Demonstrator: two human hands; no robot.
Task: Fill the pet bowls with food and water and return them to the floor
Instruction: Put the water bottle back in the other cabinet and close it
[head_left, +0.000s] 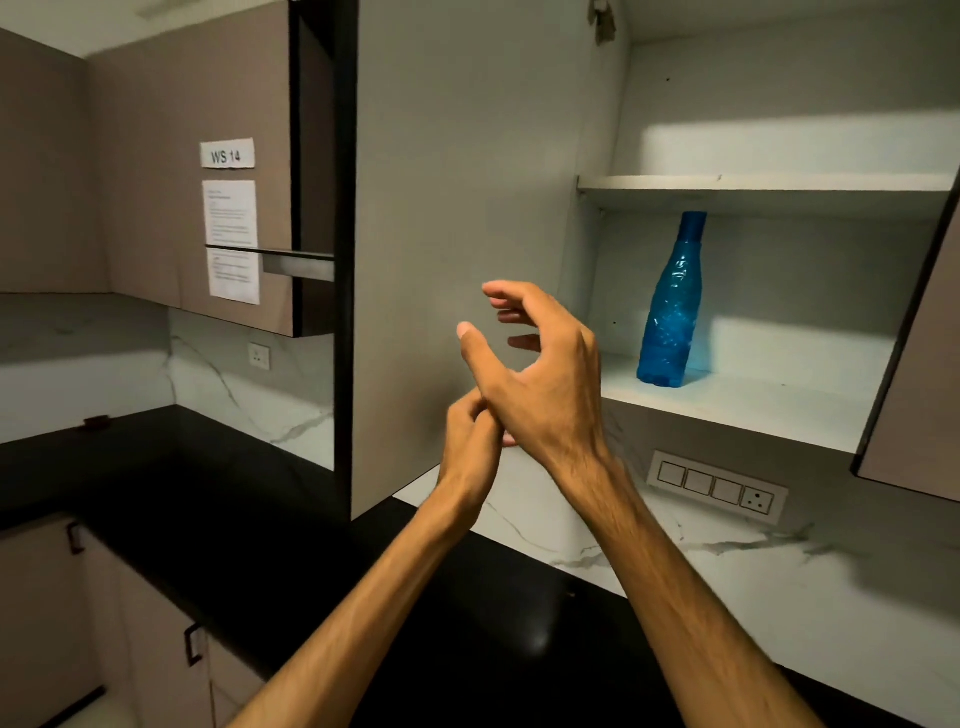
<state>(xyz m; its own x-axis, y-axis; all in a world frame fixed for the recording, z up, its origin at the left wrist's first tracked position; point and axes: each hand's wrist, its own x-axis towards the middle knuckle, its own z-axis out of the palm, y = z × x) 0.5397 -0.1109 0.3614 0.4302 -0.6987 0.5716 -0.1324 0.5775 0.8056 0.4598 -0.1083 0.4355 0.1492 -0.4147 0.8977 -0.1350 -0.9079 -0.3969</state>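
Note:
A blue plastic bottle (670, 312) stands upright on the lower shelf (737, 410) of an open wall cabinet. My right hand (540, 374) is raised in front of the cabinet, left of the bottle and apart from it, with its fingers loosely curved and holding nothing. My left hand (467, 441) sits just below and partly behind it, fingers curled at the lower edge of the open cabinet door (457, 182). No pet bowl is in view.
An upper shelf (763, 184) is above the bottle. A black counter (260, 519) runs below, backed by marble wall with a switch panel (717, 488). A second door edge (914, 364) hangs at the right. Closed cabinets with taped papers (231, 239) are at the left.

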